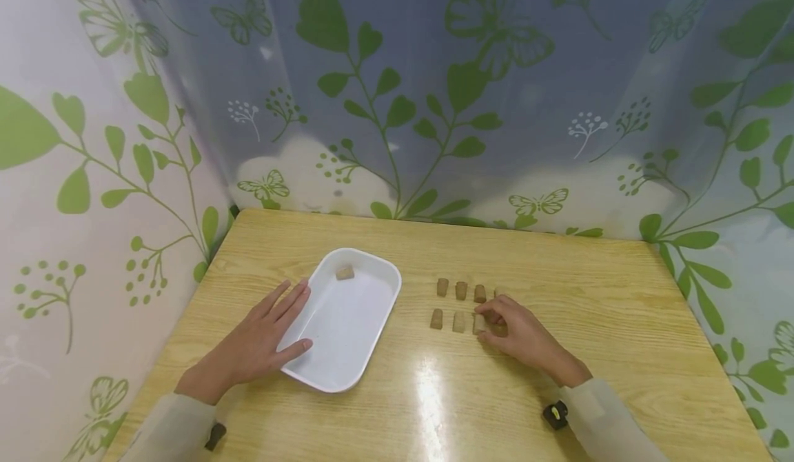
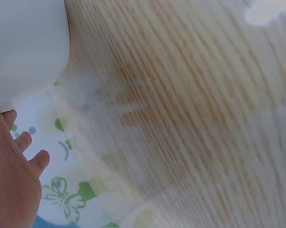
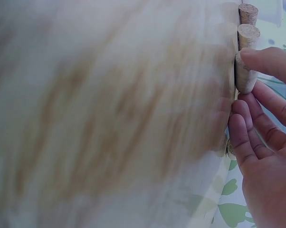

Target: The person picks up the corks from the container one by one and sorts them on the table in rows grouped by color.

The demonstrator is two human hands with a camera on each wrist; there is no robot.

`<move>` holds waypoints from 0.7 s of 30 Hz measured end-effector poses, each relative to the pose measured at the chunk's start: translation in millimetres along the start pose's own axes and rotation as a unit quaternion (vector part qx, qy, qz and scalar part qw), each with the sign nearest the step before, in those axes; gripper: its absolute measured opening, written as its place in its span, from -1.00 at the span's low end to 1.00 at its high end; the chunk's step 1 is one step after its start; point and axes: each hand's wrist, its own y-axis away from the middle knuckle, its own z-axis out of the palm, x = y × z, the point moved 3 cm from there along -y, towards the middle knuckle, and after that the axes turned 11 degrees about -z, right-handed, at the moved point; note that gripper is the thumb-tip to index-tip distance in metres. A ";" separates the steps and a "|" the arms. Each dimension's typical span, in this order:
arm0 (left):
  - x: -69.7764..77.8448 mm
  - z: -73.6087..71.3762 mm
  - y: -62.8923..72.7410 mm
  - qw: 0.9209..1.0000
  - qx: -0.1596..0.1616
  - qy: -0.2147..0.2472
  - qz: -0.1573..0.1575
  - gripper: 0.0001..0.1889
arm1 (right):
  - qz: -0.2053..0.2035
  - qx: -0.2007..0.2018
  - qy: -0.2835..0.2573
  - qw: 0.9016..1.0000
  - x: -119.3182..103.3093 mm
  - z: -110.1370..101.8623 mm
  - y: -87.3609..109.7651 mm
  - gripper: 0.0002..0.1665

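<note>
My left hand (image 1: 263,341) lies with straight, spread fingers on the left rim of a white tray (image 1: 335,338). One cork stopper (image 1: 345,273) lies inside the tray, near its far end. To the right of the tray, several tapered cork stoppers (image 1: 461,290) stand in two rows on the table. My right hand (image 1: 527,334) pinches the cork stopper (image 1: 478,324) at the right end of the nearer row, between thumb and fingers. The right wrist view shows the thumb on top of that cork (image 3: 246,78) and fingertips at its lower end. Fingers partly cover a cork in the back row.
The wooden table (image 1: 428,414) runs back to a curtain (image 1: 403,103) printed with leaves and butterflies. More of this cloth hangs at the left and right. A dark wrist strap (image 1: 555,415) shows by the right sleeve.
</note>
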 end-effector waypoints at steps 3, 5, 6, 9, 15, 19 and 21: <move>-0.2 0.1 0.0 1.000 0.001 0.000 0.001 -0.06 | 0.000 0.000 0.001 1.000 0.1 0.1 -0.3 -0.50; -0.4 0.3 -0.1 1.000 0.001 -0.001 0.000 -0.06 | 0.000 0.000 0.002 1.000 -0.1 0.2 -0.4 -0.49; -0.4 0.4 0.0 1.000 0.000 0.000 0.000 -0.06 | -0.001 0.001 0.003 1.000 -0.2 0.3 -0.5 -0.49; -0.8 0.9 0.3 1.000 -0.001 0.000 -0.001 -0.06 | 0.000 0.001 0.004 1.000 -0.4 1.1 -0.3 -0.49; -0.9 0.9 0.2 1.000 0.001 -0.001 0.000 -0.06 | 0.005 0.013 -0.001 1.000 -1.6 -1.1 -2.4 -0.44; -1.0 0.5 -0.3 1.000 0.004 -0.002 0.004 -0.06 | -0.002 0.031 0.000 1.000 -4.6 -7.4 -7.9 -0.44; -1.3 0.9 -0.5 1.000 0.005 -0.003 0.005 -0.06 | -0.008 0.035 0.001 0.999 -5.8 -10.2 -11.4 -0.46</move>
